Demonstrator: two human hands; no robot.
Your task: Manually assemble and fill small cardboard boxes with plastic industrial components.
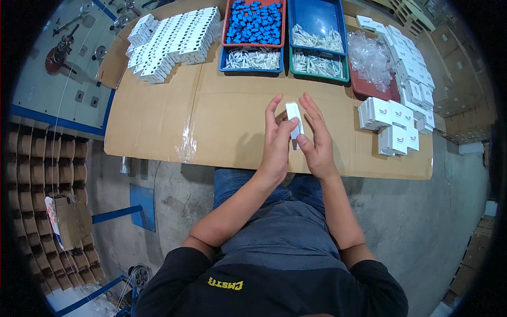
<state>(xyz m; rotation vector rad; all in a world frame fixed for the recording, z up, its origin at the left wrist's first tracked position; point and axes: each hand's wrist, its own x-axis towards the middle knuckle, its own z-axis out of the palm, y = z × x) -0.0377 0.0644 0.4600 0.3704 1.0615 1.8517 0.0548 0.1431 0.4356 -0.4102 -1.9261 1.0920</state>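
A slim white carton (294, 126) stands between my two hands, over the near part of the cardboard-covered table. My left hand (275, 145) has its thumb across the carton's side, with the fingers reaching up beside it. On the other side, my right hand (318, 150) touches the carton's lower end with its thumb, its fingers stretched upward. The contact under the carton is hidden. Nearest to my right hand on the table are several stacked white boxes (400, 134).
Behind my hands stand a red tray of blue parts (254, 24), a blue tray of white pieces (251, 59) and a green tray of similar pieces (318, 66). Rows of white boxes (182, 37) fill the far left. Clear plastic bags (369, 58) lie in a red tray at right.
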